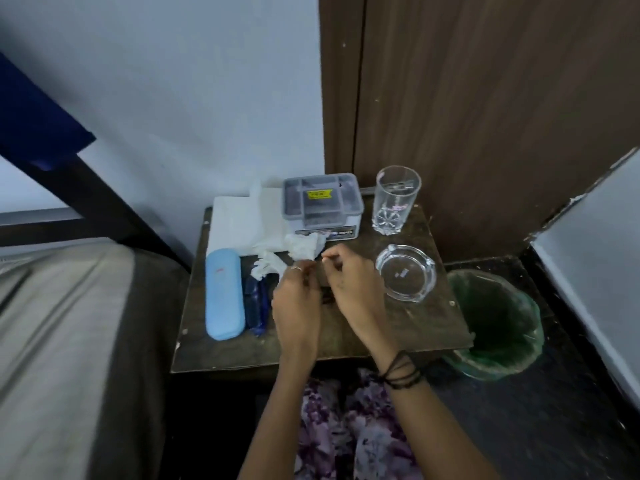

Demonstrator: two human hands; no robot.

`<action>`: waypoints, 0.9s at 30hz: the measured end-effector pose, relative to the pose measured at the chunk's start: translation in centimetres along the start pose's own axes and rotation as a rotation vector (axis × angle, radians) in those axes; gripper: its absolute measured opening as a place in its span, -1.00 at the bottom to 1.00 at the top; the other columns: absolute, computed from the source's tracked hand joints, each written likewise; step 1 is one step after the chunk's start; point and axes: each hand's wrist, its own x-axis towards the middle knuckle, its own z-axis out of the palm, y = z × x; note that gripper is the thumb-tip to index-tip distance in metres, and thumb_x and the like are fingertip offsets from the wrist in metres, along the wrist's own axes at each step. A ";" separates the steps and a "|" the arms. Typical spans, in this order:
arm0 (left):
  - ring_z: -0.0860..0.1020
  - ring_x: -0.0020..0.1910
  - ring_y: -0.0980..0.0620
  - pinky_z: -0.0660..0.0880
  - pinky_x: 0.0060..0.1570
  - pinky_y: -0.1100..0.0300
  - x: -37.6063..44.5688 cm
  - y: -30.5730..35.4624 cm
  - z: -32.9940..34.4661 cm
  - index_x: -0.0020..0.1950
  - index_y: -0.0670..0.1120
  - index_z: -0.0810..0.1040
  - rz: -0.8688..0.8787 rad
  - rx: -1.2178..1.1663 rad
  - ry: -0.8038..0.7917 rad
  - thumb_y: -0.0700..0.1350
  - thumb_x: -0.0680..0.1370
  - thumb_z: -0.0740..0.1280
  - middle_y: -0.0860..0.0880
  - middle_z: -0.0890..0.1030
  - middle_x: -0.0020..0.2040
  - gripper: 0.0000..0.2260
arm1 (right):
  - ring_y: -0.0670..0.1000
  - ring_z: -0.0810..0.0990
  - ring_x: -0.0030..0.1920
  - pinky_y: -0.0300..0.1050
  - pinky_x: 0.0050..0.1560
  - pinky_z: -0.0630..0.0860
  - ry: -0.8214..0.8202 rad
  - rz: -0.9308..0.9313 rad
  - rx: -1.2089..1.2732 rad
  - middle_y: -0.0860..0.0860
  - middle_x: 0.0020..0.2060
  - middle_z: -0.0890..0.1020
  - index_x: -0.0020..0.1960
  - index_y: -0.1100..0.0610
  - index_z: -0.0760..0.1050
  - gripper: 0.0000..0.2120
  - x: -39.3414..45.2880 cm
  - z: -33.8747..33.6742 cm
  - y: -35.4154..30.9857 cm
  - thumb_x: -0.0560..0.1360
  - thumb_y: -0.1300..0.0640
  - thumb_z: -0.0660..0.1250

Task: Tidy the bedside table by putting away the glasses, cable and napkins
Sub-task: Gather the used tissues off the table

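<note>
My left hand (296, 306) and my right hand (353, 285) meet over the middle of the brown bedside table (408, 327), fingers pinched close together. Between them shows a small dark thing (325, 295) that looks like the cable, mostly hidden by my fingers. A light blue glasses case (223, 294) lies shut at the table's left side. A dark blue shiny object (256, 306) lies right beside the case. Crumpled white napkins (304, 245) lie just beyond my fingers, and another crumpled piece (266, 266) sits to the left of them.
Flat white paper (239, 223) covers the back left corner. A grey lidded box (322, 202) stands at the back, with a tall empty glass (396, 202) to its right and a glass ashtray (405, 271) beside my right hand. A green-lined bin (498, 320) stands on the floor at the right. The bed is at the left.
</note>
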 end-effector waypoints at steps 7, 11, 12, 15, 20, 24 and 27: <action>0.32 0.27 -0.11 0.23 0.18 0.02 6.0 -5.2 -2.6 0.40 -0.02 0.35 -0.006 0.478 -0.137 -0.03 0.46 0.38 -0.04 0.47 0.30 -0.48 | 0.24 0.58 0.08 0.02 -0.01 0.47 -0.084 0.197 -0.168 0.18 0.06 0.61 0.13 0.22 0.46 -0.60 4.6 4.6 -1.8 0.50 -0.09 0.26; 0.41 0.12 -0.09 0.12 0.11 0.04 6.4 -5.7 -2.8 0.20 -0.02 0.53 0.009 0.517 -0.061 -0.15 0.49 0.29 -0.05 0.61 0.08 -0.71 | 0.26 0.59 0.01 0.00 -0.09 0.45 -0.082 0.181 -0.216 0.20 -0.02 0.62 0.01 0.25 0.47 -0.74 5.1 5.7 -1.8 0.52 0.04 0.22; 0.41 0.09 -0.08 0.10 0.11 0.04 6.3 -5.7 -2.9 0.13 -0.04 0.57 0.021 0.508 -0.014 -0.18 0.48 0.27 -0.05 0.63 0.02 -0.75 | 0.25 0.60 -0.03 -0.02 -0.14 0.44 -0.057 0.152 -0.223 0.19 -0.07 0.63 -0.01 0.23 0.46 -0.78 4.9 5.7 -1.7 0.52 0.07 0.20; 0.42 0.06 -0.09 0.12 0.23 -0.08 5.9 -5.3 -2.9 0.07 -0.08 0.61 0.049 0.436 0.071 -0.26 0.45 0.27 -0.04 0.66 -0.04 -0.74 | 0.21 0.62 -0.12 -0.07 -0.24 0.38 0.043 0.079 -0.220 0.14 -0.17 0.65 0.00 0.18 0.45 -0.81 4.2 4.9 -1.8 0.54 0.07 0.19; 0.41 0.07 -0.13 0.10 0.15 -0.02 5.1 -3.4 -2.6 0.11 -0.05 0.60 0.007 0.349 0.105 -0.23 0.48 0.26 -0.10 0.64 -0.09 -0.74 | 0.14 0.59 -0.25 -0.13 -0.32 0.32 0.160 0.135 -0.031 0.07 -0.29 0.64 -0.18 0.13 0.38 -0.81 2.6 2.3 -1.5 0.52 0.02 0.22; 0.43 0.06 -0.19 0.15 0.14 -0.05 4.9 -2.8 -2.3 0.02 -0.15 0.57 -0.171 0.247 0.114 -0.10 0.53 0.22 -0.19 0.60 -0.09 -0.80 | 0.10 0.61 -0.25 -0.12 -0.29 0.40 0.147 0.183 0.079 0.06 -0.29 0.67 -0.14 0.16 0.43 -0.79 1.7 0.5 -0.4 0.51 0.01 0.23; 0.41 0.06 -0.21 0.16 0.15 -0.08 4.7 -2.2 -2.0 0.01 -0.18 0.56 -0.212 0.219 0.169 -0.10 0.54 0.20 -0.22 0.59 -0.07 -0.79 | 0.09 0.63 -0.27 -0.05 -0.22 0.53 0.104 0.188 0.122 0.05 -0.30 0.67 -0.17 0.16 0.43 -0.79 1.3 0.2 0.2 0.49 0.01 0.23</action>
